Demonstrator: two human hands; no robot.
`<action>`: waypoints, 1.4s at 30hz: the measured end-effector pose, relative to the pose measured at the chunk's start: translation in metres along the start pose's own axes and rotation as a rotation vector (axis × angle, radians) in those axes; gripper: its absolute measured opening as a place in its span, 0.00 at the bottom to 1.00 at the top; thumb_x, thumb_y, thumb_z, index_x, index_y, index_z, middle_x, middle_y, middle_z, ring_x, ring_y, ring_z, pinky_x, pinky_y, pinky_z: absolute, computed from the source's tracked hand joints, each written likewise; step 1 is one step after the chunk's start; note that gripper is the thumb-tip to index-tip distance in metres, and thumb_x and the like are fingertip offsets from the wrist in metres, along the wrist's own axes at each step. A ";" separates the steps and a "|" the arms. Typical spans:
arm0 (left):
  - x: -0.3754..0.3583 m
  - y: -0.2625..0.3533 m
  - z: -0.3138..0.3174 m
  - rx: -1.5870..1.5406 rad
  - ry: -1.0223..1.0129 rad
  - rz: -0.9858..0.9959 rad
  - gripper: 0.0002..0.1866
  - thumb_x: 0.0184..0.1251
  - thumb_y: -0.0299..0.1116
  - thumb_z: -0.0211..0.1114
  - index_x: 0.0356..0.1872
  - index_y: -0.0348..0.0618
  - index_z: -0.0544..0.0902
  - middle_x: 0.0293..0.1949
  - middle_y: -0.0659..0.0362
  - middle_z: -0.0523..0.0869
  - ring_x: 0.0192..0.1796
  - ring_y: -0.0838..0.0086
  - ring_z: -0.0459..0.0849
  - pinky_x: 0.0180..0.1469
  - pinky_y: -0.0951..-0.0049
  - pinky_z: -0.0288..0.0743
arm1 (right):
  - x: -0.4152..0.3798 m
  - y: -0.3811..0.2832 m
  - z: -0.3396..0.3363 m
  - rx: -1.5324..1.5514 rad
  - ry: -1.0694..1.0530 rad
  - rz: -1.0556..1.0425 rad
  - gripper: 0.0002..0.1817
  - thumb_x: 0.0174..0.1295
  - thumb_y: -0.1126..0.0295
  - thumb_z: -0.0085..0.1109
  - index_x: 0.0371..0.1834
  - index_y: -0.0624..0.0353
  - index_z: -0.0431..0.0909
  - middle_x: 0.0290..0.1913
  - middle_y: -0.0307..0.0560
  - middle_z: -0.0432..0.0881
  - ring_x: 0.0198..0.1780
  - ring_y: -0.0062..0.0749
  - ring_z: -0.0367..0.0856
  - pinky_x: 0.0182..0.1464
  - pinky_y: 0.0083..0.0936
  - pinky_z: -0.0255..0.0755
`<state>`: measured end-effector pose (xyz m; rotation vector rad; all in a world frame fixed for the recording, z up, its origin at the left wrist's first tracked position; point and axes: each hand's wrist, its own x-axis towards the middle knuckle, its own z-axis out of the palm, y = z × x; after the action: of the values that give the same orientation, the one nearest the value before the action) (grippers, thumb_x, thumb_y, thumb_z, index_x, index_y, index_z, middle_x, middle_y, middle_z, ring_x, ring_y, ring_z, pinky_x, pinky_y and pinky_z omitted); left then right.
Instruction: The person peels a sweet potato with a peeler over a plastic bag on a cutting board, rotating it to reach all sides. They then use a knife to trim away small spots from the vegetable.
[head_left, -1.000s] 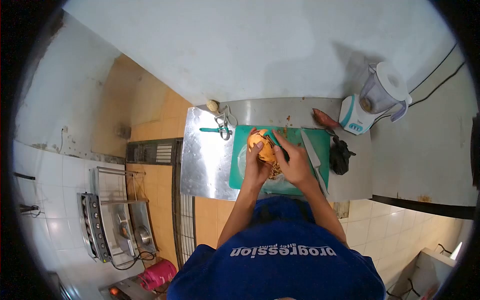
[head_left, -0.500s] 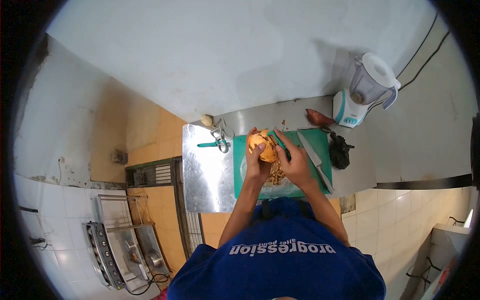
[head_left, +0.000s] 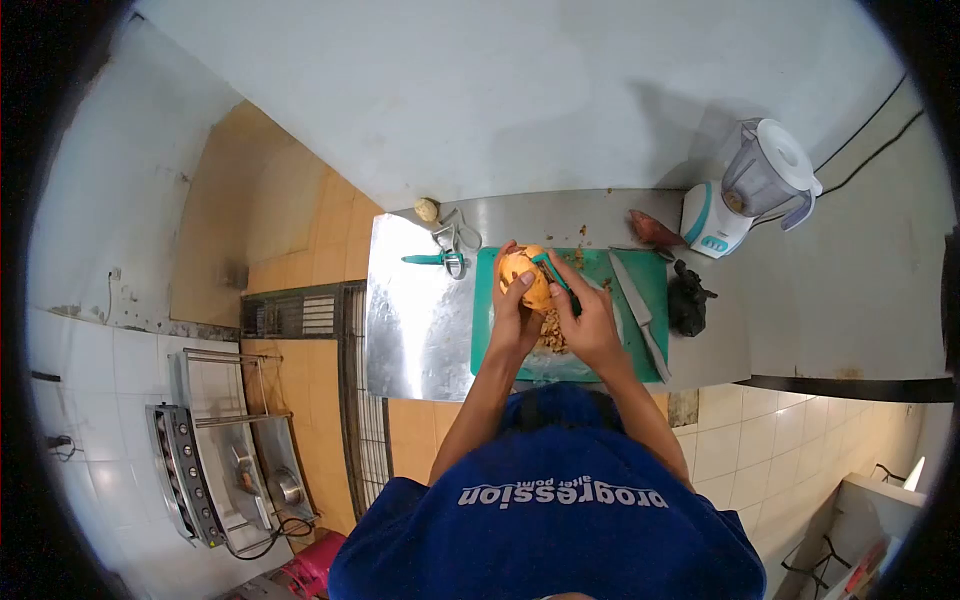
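An orange, partly peeled fruit or root with dark patches is held in my left hand, whose fingers wrap round its left side. My right hand grips a green-handled peeler against the right side of the orange piece. Both hands are over a green cutting board. Under them, small brown bits lie in a pile on clear plastic. A large knife lies on the right of the board, with another blade or knife beside its handle.
A second green tool, a pale round item and a whitish strap-like object stand at the left of the steel table. At the right are a reddish root, a black plastic bag and a blender.
The camera view has shifted and turned slightly. More small bits show on the board and table behind my hands. The orange piece is tilted a little differently, with the peeler still against it.
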<state>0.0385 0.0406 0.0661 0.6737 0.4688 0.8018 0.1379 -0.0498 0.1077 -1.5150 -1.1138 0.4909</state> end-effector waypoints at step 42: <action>-0.006 0.009 0.014 0.003 -0.164 0.213 0.40 0.57 0.28 0.72 0.72 0.42 0.64 0.58 0.53 0.77 0.59 0.66 0.80 0.61 0.65 0.79 | 0.011 -0.010 -0.022 -0.076 0.099 -0.079 0.25 0.70 0.76 0.57 0.71 0.56 0.73 0.53 0.69 0.83 0.54 0.57 0.85 0.51 0.38 0.78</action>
<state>0.0390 0.0353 0.0825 0.7937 0.2517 0.9373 0.1570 -0.0532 0.1262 -1.5380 -1.1210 0.3199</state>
